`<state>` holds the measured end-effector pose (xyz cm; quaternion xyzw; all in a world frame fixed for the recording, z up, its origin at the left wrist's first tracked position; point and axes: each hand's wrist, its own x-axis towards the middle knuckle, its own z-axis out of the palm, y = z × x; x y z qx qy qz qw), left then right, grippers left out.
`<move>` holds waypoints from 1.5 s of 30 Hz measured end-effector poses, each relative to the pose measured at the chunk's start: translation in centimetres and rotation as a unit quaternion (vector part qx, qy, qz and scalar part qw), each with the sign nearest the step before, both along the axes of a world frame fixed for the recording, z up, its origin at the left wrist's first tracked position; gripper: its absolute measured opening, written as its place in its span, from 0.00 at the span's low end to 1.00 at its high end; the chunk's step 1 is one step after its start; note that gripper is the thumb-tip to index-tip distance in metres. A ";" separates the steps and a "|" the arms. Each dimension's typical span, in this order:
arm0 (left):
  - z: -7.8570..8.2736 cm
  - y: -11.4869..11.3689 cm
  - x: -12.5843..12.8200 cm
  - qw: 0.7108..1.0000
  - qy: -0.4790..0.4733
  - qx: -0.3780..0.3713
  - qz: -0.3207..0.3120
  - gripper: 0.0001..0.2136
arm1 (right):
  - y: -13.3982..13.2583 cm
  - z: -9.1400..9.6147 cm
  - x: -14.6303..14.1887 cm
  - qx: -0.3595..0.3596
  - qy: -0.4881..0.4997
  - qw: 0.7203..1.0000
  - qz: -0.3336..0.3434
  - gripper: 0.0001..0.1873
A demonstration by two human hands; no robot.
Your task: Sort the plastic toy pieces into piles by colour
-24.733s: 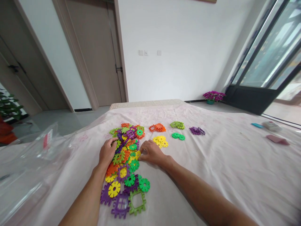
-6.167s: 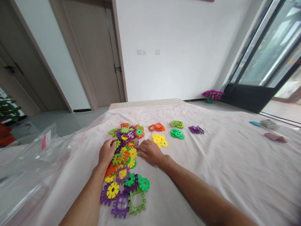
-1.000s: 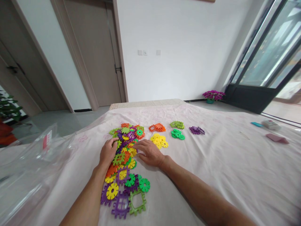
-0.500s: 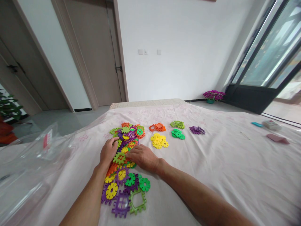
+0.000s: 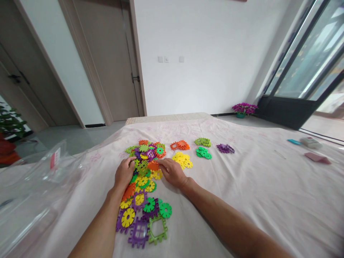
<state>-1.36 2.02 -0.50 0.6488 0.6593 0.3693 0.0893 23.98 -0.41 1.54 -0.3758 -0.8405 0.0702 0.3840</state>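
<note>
A mixed pile of plastic interlocking pieces (image 5: pixel 142 181) lies on the cloth between my forearms, with toothed squares and slotted round flakes in several colours. My right hand (image 5: pixel 173 173) pinches an orange toothed piece (image 5: pixel 153 165) by its right edge, over the pile. Beside it sits a light green window-shaped square (image 5: pixel 143 167). My left hand (image 5: pixel 125 172) rests against the pile's left side, its thumb and forefinger slightly apart; the other fingers are partly hidden. Nearer me lie a yellow flake (image 5: pixel 128 217), a purple window square (image 5: pixel 139 232) and a light green frame (image 5: pixel 157 229).
Sorted heaps lie beyond my right hand: orange (image 5: pixel 180 144), yellow (image 5: pixel 183 159), light green (image 5: pixel 202 142), green (image 5: pixel 203 153) and purple (image 5: pixel 225 148). Clear plastic packaging (image 5: pixel 56 172) spreads at left. A folded pink cloth (image 5: pixel 317 158) and a white packet (image 5: pixel 311 142) are far right.
My right hand has moved away from me and slightly right, now gripping an orange piece. The light green window square has shifted farther up the pile, uncovering yellow flakes. My left hand stays put.
</note>
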 end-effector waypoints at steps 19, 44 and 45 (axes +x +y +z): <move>-0.3 0.1 -0.1 1.000 -0.006 -0.005 0.002 0.17 | 8.0 -1.2 8.6 -0.243 0.484 0.826 -0.160 0.27; 1.4 -1.3 1.8 0.986 0.166 0.015 0.028 0.17 | -0.8 0.7 -1.3 0.014 -0.154 0.984 0.084 0.31; 1.5 -1.4 2.0 0.983 0.178 0.018 0.033 0.18 | -0.7 0.6 -1.4 0.022 -0.164 0.983 0.084 0.29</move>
